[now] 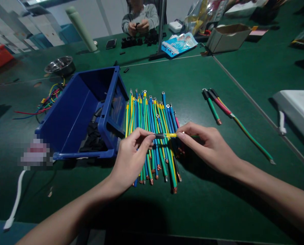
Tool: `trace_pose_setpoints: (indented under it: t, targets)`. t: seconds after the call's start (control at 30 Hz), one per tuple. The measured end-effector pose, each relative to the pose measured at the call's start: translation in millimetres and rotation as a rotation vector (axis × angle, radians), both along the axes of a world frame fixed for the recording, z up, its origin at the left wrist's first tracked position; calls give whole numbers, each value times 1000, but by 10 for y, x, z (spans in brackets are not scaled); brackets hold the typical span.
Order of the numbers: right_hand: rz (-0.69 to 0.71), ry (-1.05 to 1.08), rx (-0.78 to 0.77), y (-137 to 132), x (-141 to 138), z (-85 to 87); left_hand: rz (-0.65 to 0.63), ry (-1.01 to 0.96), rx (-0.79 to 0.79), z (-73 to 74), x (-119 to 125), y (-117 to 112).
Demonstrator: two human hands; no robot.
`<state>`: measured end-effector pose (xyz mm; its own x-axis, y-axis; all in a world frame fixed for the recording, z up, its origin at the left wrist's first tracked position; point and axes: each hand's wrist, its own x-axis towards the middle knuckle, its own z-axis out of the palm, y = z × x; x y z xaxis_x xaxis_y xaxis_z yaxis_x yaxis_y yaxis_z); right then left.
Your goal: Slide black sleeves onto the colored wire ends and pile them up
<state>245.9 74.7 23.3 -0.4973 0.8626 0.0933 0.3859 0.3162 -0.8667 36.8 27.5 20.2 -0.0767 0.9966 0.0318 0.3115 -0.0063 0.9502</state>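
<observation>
Between finger and thumb, my left hand (134, 158) pinches a short black sleeve (159, 135). My right hand (208, 146) grips a cable with a yellow end (170, 135), whose tip meets the sleeve's right end; how far it sits inside I cannot tell. Both are held over a row of cut cables (152, 112) in green, yellow, blue and a little red, with metal lugs at the far ends and bare copper at many near ends. Left of the row stands a blue bin (70, 119) with black sleeves (93, 132) inside.
Two cables with black-sleeved ends (224, 107) lie to the right. A steel bowl (61, 65) and loose coloured wires (53, 98) are behind the bin. Across the table sit a green bottle (82, 29), a cardboard box (227, 37), a blue pouch (179, 45) and a person (141, 20) handling black parts.
</observation>
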Motion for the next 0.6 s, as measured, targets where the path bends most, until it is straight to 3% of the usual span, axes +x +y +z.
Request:
trace_pose_setpoints:
  t: [0.23,0.6]
  targets:
    - [7,-55,95,-20,33,-17,-92,49,-10,14,0,-25]
    - [31,-58,185,-11,26,-27,-86,117,-5,43,33,-26]
